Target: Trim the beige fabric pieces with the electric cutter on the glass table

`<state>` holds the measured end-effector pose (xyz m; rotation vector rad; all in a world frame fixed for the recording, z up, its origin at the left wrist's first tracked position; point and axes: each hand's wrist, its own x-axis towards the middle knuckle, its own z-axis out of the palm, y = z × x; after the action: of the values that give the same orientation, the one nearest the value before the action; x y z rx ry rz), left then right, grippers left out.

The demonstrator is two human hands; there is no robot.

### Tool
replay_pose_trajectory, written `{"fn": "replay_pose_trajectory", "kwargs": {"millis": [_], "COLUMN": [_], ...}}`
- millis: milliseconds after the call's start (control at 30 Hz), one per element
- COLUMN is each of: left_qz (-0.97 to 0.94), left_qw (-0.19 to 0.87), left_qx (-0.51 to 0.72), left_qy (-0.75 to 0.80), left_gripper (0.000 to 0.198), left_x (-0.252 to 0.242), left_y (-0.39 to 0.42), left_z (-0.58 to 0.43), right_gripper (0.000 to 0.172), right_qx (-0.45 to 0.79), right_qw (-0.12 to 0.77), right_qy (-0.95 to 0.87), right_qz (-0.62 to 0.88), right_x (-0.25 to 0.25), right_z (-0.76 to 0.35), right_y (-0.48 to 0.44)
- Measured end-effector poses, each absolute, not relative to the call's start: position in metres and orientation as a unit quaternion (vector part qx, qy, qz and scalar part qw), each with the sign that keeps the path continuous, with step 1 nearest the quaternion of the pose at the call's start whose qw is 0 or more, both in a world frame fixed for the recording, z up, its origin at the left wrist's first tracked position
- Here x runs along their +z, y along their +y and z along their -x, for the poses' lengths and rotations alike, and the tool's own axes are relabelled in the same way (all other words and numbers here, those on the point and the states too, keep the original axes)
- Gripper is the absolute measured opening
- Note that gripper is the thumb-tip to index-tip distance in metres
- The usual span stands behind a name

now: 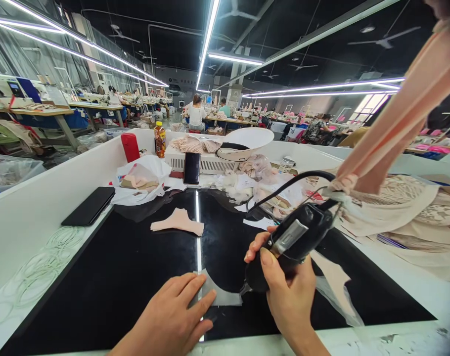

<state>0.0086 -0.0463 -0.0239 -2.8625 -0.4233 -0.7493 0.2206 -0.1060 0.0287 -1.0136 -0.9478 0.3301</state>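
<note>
While touching the grey piece (225, 295) on the glossy black mat (117, 277) with a loosely spread left hand (173, 311) at its nine o'clock, gripped a black tool (304, 232) in a curled right hand (293, 296) at three, tip to corner. Saw a pink piece (178, 222) at eleven, a propped phone (192, 169) at twelve within white walls (62, 173) and, beyond, strip-lit sewing tables (43, 112).

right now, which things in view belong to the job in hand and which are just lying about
In the job:
black corded tool, held in the right hand
thin grey piece, under the left hand
black work surface
peach piece, probably

Apparently just lying about:
drink bottle
propped phone
red case
loops of pale cord
</note>
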Motion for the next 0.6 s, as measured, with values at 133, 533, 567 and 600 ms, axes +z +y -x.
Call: {"fn": "replay_pose_trajectory", "kwargs": {"millis": [133,533,567,600], "left_qz": [0.954,0.953,0.953,0.953], "left_qw": [0.076,0.073,0.073,0.073], "left_qx": [-0.257,-0.262,-0.261,-0.259], "left_qy": [-0.136,-0.136,-0.137,-0.138], "left_gripper": [0.037,0.035,0.034,0.035], "left_x": [-0.024,-0.023,-0.024,-0.024], "left_y": [-0.046,-0.045,-0.045,-0.045], "left_z": [-0.01,-0.01,-0.01,-0.01], "right_gripper": [0.023,0.022,0.023,0.024], "right_qx": [0.171,0.175,0.177,0.18], "right_qw": [0.765,0.753,0.752,0.753], "right_qy": [-0.414,-0.427,-0.428,-0.427], "right_qz": [0.462,0.469,0.468,0.467], "right_x": [0.029,0.024,0.025,0.026], "right_z": [-0.222,-0.219,-0.219,-0.219], "right_y": [-0.11,-0.118,-0.118,-0.117]}}
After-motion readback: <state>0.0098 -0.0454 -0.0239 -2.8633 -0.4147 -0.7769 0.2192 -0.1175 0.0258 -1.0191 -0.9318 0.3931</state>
